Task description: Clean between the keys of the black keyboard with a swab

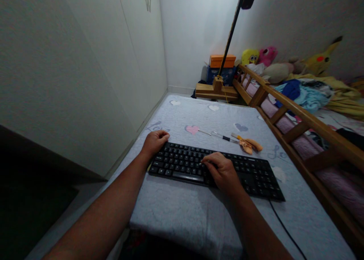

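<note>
A black keyboard (pixel 182 159) lies flat and slightly slanted on the light blue cloth. My left hand (pixel 156 141) is closed at its far left corner, with the fingers bent against the edge. Over the keys right of the middle is my right hand (pixel 220 169), thumb and fingers pinched together. A tiny pale tip shows at those fingertips, too small to name. Beyond the keyboard lie a thin white stick (pixel 204 132), a wire-ended tool with a black grip (pixel 226 138), a small brush-like item (pixel 236 136) and a crumpled orange cloth (pixel 250 144).
The heart-patterned cloth (pixel 182 203) covers the surface under the keyboard. A black cable (pixel 286 229) runs off toward the lower right. White cabinet doors (pixel 113 62) stand at left; a wooden bed rail (pixel 301 119) borders the right. A pole on a wooden base (pixel 207 88) rises behind.
</note>
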The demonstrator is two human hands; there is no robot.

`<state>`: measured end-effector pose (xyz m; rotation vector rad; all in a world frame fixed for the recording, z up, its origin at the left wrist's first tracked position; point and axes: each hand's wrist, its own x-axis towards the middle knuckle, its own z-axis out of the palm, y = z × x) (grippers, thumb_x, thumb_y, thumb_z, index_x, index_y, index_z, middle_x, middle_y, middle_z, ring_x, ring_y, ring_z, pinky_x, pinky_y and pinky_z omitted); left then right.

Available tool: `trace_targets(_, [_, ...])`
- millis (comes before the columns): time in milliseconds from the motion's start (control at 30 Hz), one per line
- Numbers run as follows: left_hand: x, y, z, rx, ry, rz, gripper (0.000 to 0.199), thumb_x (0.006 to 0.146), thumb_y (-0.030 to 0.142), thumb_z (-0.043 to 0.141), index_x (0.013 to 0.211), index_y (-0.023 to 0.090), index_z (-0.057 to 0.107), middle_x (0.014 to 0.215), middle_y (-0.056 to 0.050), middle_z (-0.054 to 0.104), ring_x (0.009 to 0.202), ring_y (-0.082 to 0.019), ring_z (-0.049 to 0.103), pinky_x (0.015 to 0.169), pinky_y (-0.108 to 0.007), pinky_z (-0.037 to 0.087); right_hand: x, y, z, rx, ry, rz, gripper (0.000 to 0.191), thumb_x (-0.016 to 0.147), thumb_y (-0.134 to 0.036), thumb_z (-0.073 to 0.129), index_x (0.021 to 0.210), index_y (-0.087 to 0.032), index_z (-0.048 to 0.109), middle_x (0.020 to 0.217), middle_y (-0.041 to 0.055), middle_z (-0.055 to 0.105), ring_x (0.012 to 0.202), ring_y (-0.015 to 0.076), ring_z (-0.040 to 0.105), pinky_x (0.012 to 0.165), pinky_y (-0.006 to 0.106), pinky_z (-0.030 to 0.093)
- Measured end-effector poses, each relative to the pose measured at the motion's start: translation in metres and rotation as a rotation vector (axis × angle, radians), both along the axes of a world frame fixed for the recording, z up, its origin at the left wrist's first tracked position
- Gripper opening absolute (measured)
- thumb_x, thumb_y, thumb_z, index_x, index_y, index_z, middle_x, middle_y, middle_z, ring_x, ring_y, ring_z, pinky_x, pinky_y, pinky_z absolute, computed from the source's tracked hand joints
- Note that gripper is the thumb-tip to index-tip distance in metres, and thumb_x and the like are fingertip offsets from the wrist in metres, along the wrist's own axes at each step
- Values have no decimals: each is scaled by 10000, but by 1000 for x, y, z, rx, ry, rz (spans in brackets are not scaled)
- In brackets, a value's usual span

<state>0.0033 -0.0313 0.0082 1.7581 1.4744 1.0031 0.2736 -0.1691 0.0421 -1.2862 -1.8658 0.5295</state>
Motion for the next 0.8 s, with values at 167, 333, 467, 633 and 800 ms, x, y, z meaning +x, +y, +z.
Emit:
trace_targets(167, [-1, 1, -2, 10, 15, -8, 289, 758, 425, 591, 761, 160, 705, 683, -25, 686, 651, -184, 623, 642, -281, 456, -1, 0, 1, 17, 4, -7, 177, 887, -158, 536, 855, -215, 700, 821, 42, 698, 820, 190, 625, 776, 322, 471])
trace_targets(333, [1, -1, 1, -5, 1, -2, 283, 752, 417, 592, 758, 157, 703, 675, -25, 682, 641, -182, 617, 635, -281, 455, -2, -2, 5, -6, -18, -7, 169, 874, -146, 541, 841, -215, 692, 818, 36, 696, 819, 187, 629, 776, 318, 463])
trace_targets(467, [1, -1, 2, -3, 1, 0, 285, 752, 420, 591, 760, 157, 701, 672, -24, 675, 647, -185, 619, 638, -281, 453, -1, -2, 4, -20, -21, 13, 167, 876, -144, 542, 841, -213, 690, 809, 33, 696, 806, 181, 627, 773, 312, 462])
trace_targets(633, [1, -1, 1, 7, 10, -4, 293, 755, 428, 586, 750, 157, 697, 677, -27, 677, 661, -190, 627, 651, -283, 454, -1, -1, 1, -30, 4, -6, 152, 878, -162, 560, 842, -213, 699, 819, 34, 703, 814, 184, 635, 777, 314, 468])
trace_targets(800, [1, 0, 1, 5, 15, -5, 299, 751, 435, 585, 753, 157, 696, 681, -31, 684, 659, -192, 630, 656, -287, 457, -1, 1, -1, -22, 18, -45, 144, 879, -183, 571, 843, -217, 706, 835, 37, 709, 827, 189, 642, 784, 317, 479])
